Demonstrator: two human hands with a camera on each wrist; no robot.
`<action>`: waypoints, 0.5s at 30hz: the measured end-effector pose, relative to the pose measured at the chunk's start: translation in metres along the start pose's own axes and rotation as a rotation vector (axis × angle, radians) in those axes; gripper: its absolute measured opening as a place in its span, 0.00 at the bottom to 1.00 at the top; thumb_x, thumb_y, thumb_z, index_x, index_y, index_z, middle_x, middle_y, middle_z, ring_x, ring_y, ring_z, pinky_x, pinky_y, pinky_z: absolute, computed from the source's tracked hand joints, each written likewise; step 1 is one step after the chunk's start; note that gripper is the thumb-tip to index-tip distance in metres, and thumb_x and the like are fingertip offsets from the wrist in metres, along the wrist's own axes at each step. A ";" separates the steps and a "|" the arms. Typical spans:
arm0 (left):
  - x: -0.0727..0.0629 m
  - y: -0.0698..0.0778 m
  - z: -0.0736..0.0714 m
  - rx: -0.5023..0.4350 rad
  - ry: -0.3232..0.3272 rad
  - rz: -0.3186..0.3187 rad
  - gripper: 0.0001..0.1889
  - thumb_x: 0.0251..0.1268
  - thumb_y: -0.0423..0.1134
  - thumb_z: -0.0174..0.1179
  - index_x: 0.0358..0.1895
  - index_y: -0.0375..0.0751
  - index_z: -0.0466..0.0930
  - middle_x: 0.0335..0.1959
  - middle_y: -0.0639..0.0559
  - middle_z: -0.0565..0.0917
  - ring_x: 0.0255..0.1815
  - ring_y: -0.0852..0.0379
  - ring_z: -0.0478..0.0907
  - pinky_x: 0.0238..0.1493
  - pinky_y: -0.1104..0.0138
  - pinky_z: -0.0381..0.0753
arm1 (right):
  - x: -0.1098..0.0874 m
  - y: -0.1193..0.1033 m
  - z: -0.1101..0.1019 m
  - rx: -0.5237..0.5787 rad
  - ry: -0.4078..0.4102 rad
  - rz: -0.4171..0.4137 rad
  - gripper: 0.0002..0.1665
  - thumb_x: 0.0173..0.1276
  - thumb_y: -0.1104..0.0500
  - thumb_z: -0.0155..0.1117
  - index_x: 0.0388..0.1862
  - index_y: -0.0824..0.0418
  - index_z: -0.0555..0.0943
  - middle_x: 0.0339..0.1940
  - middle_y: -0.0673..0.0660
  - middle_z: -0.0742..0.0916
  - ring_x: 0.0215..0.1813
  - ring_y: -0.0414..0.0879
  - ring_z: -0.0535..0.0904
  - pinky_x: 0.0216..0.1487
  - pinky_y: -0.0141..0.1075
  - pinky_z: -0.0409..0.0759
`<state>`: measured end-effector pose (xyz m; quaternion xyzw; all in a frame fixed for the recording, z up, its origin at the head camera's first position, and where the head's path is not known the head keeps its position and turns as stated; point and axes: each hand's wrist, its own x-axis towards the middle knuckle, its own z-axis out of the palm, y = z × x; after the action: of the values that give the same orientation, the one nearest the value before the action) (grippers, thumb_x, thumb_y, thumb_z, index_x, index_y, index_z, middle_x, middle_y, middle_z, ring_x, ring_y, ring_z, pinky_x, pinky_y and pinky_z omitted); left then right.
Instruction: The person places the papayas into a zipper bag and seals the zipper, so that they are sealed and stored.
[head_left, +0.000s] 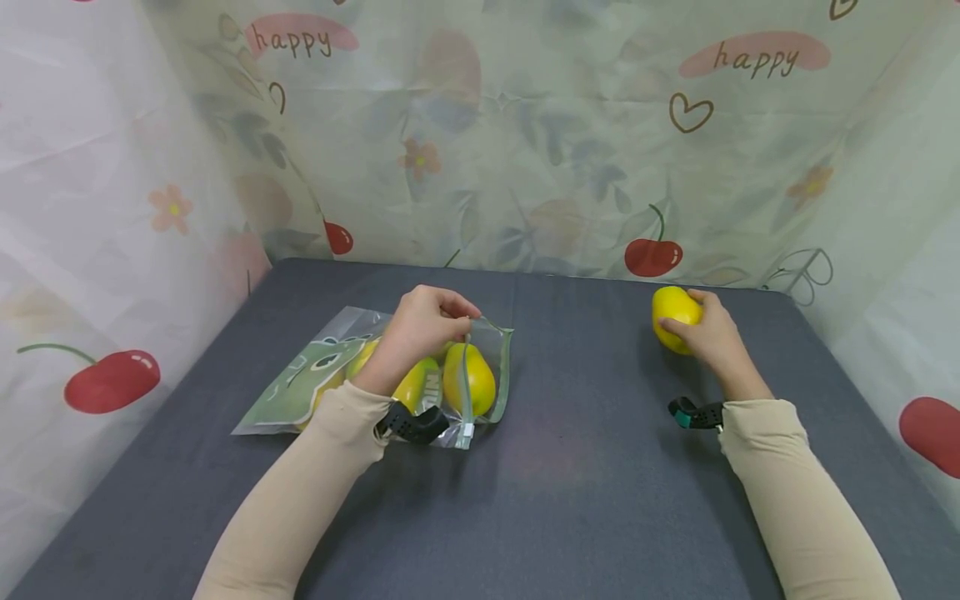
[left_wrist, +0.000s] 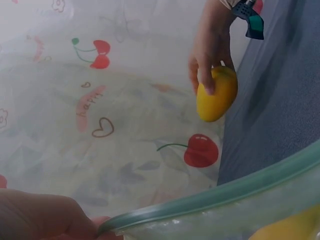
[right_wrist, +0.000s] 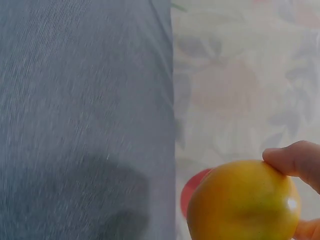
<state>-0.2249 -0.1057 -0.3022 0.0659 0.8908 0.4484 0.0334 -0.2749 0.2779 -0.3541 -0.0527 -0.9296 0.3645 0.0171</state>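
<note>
In the head view, my left hand [head_left: 422, 327] pinches the upper edge of a clear zip bag [head_left: 288, 392] with a green printed design. The bag lies on its side with its mouth facing right. Several yellow mangoes [head_left: 469, 381] sit inside, partly hidden by my left wrist and the print. At the right, my right hand [head_left: 714, 340] grips a single yellow mango [head_left: 672, 308] between thumb and fingers, over the far part of the table. The left wrist view shows the bag's green zip edge [left_wrist: 225, 192] running from the pinching fingers.
A dark grey cloth covers the table [head_left: 577, 467]. Patterned curtains [head_left: 517, 167] close it in at the back and both sides. A white slider [head_left: 467, 432] sits at the near end of the bag's zip. A thin looped cord [head_left: 813, 271] hangs by the far right corner.
</note>
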 end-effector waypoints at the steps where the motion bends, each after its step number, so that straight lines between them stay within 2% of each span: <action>1: 0.000 0.000 0.000 0.000 0.001 0.000 0.11 0.60 0.33 0.59 0.42 0.42 0.88 0.36 0.49 0.86 0.40 0.46 0.85 0.30 0.66 0.79 | -0.002 -0.003 0.001 0.002 0.006 -0.013 0.48 0.70 0.48 0.57 0.76 0.70 0.47 0.68 0.77 0.63 0.59 0.68 0.64 0.56 0.58 0.69; 8: 0.001 -0.001 0.000 -0.005 -0.002 -0.006 0.11 0.61 0.34 0.59 0.43 0.42 0.88 0.38 0.48 0.87 0.40 0.45 0.85 0.31 0.66 0.80 | -0.014 -0.023 0.007 0.031 0.035 -0.098 0.47 0.69 0.50 0.59 0.76 0.68 0.49 0.69 0.75 0.65 0.58 0.67 0.66 0.55 0.57 0.70; 15: -0.001 0.000 0.000 -0.003 0.002 -0.007 0.10 0.61 0.35 0.59 0.42 0.42 0.88 0.36 0.49 0.86 0.39 0.45 0.85 0.30 0.66 0.80 | -0.028 -0.042 0.010 0.066 0.023 -0.147 0.47 0.69 0.49 0.61 0.77 0.64 0.50 0.71 0.73 0.64 0.60 0.67 0.66 0.56 0.58 0.71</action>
<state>-0.2244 -0.1058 -0.3020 0.0621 0.8904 0.4497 0.0341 -0.2512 0.2374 -0.3325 0.0121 -0.9182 0.3918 0.0564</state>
